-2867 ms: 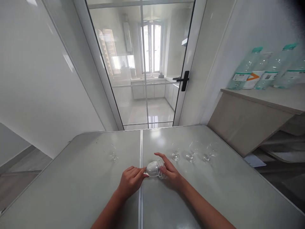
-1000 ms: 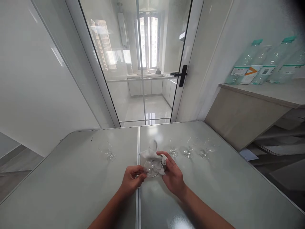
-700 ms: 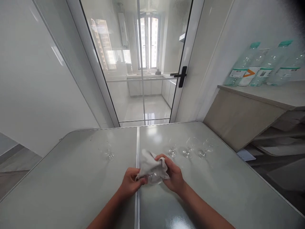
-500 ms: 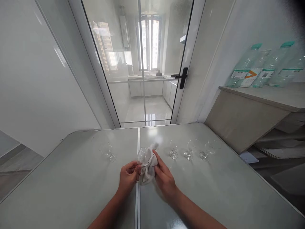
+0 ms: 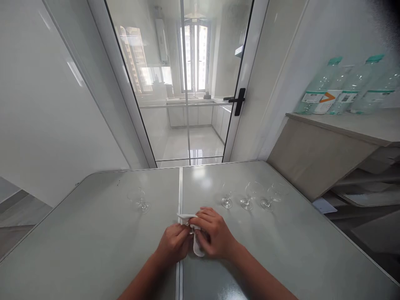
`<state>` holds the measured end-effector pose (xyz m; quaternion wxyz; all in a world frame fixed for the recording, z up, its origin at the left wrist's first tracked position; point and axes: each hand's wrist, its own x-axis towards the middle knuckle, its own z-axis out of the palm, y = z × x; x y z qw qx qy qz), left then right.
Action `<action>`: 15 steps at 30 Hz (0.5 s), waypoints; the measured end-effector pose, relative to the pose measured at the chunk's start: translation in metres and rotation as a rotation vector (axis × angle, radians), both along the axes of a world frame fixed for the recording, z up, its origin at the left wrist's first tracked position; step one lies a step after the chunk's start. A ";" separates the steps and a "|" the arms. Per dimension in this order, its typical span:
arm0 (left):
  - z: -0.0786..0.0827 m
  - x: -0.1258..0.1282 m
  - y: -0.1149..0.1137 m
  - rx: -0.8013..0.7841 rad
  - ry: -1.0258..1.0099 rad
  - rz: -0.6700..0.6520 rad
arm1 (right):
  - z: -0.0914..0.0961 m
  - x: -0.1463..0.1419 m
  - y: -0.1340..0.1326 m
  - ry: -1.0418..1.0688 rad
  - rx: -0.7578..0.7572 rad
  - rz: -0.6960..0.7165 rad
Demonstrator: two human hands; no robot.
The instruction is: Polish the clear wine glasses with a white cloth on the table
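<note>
Over the table's middle seam, my left hand (image 5: 173, 243) is closed, pinching a small stemmed glass (image 5: 191, 230). Only a sliver of that glass shows between my fingers; its bowl is hidden. My right hand (image 5: 216, 233) curls around a white cloth (image 5: 198, 248) and presses it against the glass. Part of the cloth sticks out above my fingers and part hangs below. To the right, three clear stemmed glasses stand in a row: a near one (image 5: 226, 203), a middle one (image 5: 246, 203) and a far-right one (image 5: 267, 204). Another stemmed glass (image 5: 144, 207) stands alone on the left.
The pale glossy table (image 5: 93, 233) has a metal strip down its centre. Behind it is a glass door (image 5: 203, 141) with a black handle (image 5: 240, 102). At the right, several plastic bottles (image 5: 337, 98) stand on a shelf (image 5: 337, 125) beside the table.
My right hand has turned over and come round the glass with the cloth, covering the bowl that was visible. Both hands have come closer together and slightly nearer to me.
</note>
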<state>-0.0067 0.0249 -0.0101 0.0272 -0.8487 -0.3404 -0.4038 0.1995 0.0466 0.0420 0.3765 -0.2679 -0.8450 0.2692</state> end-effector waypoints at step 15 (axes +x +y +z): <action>0.002 0.013 -0.002 -0.708 -0.529 -0.010 | -0.024 -0.039 -0.010 1.047 -1.043 0.017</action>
